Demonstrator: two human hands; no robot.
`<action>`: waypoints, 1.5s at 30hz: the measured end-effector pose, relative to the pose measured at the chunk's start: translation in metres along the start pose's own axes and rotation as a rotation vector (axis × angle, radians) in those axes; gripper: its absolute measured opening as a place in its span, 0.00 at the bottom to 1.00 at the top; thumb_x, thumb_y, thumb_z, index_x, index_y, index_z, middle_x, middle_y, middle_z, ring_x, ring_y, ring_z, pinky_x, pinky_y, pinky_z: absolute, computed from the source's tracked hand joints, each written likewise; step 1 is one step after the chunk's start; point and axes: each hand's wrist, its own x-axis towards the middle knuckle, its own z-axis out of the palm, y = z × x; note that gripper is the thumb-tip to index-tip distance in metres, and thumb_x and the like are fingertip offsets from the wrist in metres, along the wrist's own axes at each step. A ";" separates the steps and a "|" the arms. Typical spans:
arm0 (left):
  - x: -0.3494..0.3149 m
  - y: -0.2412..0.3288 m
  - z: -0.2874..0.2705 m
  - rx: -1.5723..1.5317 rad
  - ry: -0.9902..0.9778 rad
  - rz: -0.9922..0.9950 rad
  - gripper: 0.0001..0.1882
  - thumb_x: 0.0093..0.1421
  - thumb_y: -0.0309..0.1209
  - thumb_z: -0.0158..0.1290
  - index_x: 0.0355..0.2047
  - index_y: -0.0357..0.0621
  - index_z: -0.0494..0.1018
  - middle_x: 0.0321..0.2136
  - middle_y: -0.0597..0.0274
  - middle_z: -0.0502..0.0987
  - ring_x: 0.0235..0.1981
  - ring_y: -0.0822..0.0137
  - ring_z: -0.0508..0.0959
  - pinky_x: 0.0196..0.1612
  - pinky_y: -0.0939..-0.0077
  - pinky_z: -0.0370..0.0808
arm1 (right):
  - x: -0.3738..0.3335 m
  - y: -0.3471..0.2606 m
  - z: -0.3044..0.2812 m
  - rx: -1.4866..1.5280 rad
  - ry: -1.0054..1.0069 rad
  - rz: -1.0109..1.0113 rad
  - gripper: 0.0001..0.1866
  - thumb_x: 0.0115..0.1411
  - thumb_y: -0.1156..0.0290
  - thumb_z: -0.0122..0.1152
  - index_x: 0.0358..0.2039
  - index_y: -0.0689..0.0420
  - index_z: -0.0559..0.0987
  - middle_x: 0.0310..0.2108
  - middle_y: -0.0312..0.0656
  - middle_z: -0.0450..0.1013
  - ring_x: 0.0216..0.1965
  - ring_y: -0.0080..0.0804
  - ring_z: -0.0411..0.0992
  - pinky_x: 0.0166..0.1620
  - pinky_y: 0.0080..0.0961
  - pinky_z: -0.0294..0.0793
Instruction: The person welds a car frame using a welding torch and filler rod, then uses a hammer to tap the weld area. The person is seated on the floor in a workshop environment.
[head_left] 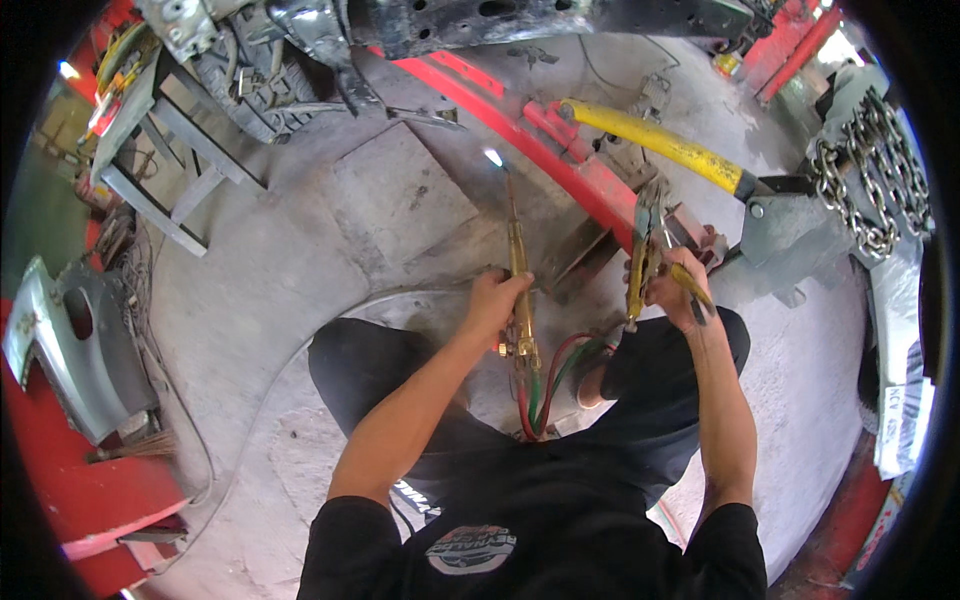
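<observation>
My left hand (500, 302) is wrapped round the brass body of a gas torch (519, 258). The torch points away from me, and a bright flame (493, 157) burns near its tip. A red and a green hose (536, 408) run back from it between my knees. In my right hand (677, 290) I grip locking pliers (642, 262) with yellowish handles, their jaws pointing away from me beside the red beam (600, 205). Whether the jaws hold anything is hard to make out. My fingers partly cover the handles.
A yellow bar (655, 137) leads to a grey bracket hung with chain (868, 170) at right. Across the top lies a dark metal frame (550, 25). A metal stand (180, 165) is far left, a silver body panel (95, 340) below it. A flat plate (405, 195) lies on the floor.
</observation>
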 end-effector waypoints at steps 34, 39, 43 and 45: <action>0.243 -0.005 0.060 1.175 -0.224 0.366 0.20 0.64 0.41 0.59 0.45 0.36 0.83 0.39 0.40 0.84 0.45 0.42 0.83 0.49 0.53 0.76 | -0.059 0.002 -0.016 -0.186 0.103 -0.102 0.39 0.61 0.56 0.58 0.69 0.67 0.68 0.53 0.49 0.74 0.55 0.37 0.70 0.61 0.34 0.67; 0.283 -0.021 0.015 0.983 -0.189 0.322 0.22 0.64 0.42 0.60 0.44 0.32 0.82 0.35 0.40 0.84 0.39 0.46 0.84 0.46 0.56 0.76 | -0.053 0.000 -0.010 -0.313 0.053 -0.008 0.44 0.60 0.57 0.60 0.73 0.67 0.61 0.61 0.54 0.72 0.61 0.40 0.70 0.65 0.33 0.66; 0.294 -0.030 0.009 0.870 -0.207 0.269 0.25 0.59 0.45 0.65 0.40 0.28 0.82 0.32 0.41 0.84 0.34 0.47 0.83 0.41 0.57 0.75 | -0.051 0.004 -0.007 -0.384 0.017 -0.013 0.45 0.60 0.59 0.62 0.73 0.69 0.60 0.64 0.57 0.71 0.64 0.40 0.69 0.67 0.33 0.65; 0.279 -0.019 0.020 0.865 -0.238 0.231 0.25 0.58 0.44 0.66 0.39 0.28 0.82 0.31 0.41 0.83 0.33 0.49 0.83 0.41 0.58 0.75 | -0.049 0.003 -0.005 -0.380 0.004 0.016 0.45 0.60 0.61 0.63 0.73 0.69 0.60 0.64 0.57 0.70 0.64 0.39 0.69 0.67 0.33 0.64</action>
